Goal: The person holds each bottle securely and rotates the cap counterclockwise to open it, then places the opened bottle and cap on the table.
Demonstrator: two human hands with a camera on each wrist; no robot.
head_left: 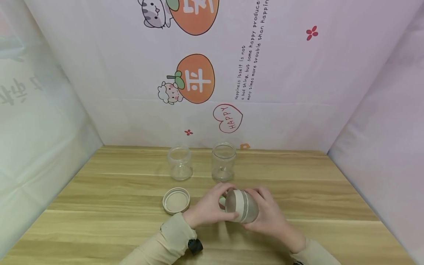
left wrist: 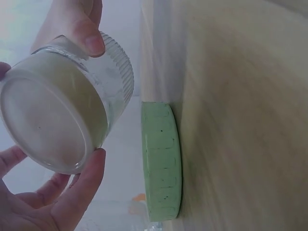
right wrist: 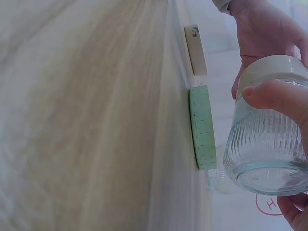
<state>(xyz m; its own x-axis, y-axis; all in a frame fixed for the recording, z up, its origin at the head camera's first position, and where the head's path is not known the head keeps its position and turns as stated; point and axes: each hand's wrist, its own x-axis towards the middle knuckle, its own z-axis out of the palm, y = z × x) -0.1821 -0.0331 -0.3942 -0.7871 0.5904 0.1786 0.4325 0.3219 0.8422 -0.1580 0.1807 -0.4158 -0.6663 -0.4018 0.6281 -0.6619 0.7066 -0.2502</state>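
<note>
Between both hands is a ribbed clear glass jar (right wrist: pixel 269 144), tilted on its side above the table, with an off-white lid (left wrist: pixel 43 120) seated on its mouth. My left hand (head_left: pixel 210 208) grips the lid, fingers and thumb spread round its rim. The right hand (head_left: pixel 269 217) holds the glass body from the other side, its thumb (right wrist: pixel 274 94) lying close to the lid edge. Below the jar, a green lid (left wrist: pixel 161 161) rests on the table; in the head view the left hand and jar mostly hide it.
Two clear jars without lids, a left one (head_left: pixel 180 163) and a right one (head_left: pixel 223 163), stand near the back wall. A beige lid (head_left: pixel 176 201) lies inside-up left of the hands on the wooden table (head_left: pixel 99 206). Printed cloth walls (head_left: pixel 285 110) enclose the table.
</note>
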